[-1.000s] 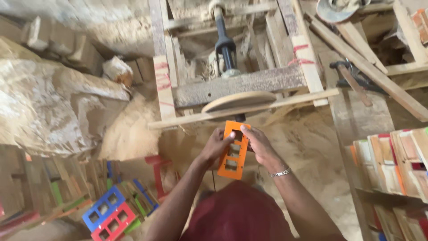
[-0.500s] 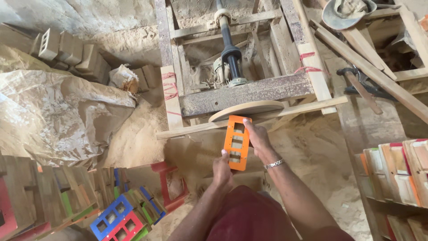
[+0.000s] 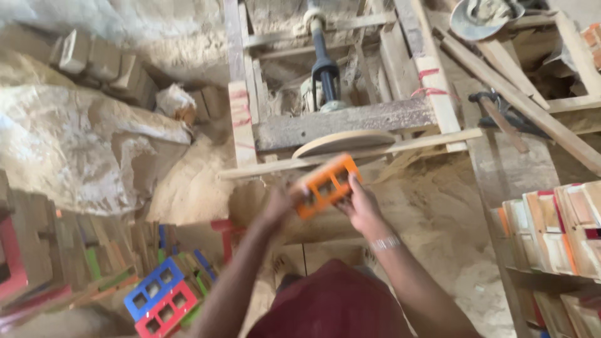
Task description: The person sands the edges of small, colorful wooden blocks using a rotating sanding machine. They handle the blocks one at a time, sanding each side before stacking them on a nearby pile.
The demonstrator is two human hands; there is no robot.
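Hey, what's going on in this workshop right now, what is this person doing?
A person holds an orange wooden frame with window-like cutouts in both hands, tilted, just below a round wooden disc on a rough wooden machine frame. The left hand grips its lower left end, the right hand its right side. Sawdust is heaped beneath. Blue and red frames of the same kind lie at lower left, and more painted pieces are stacked at right.

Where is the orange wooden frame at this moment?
In the head view, the orange frame is at centre, held between the left hand and right hand, just below the round wooden disc.
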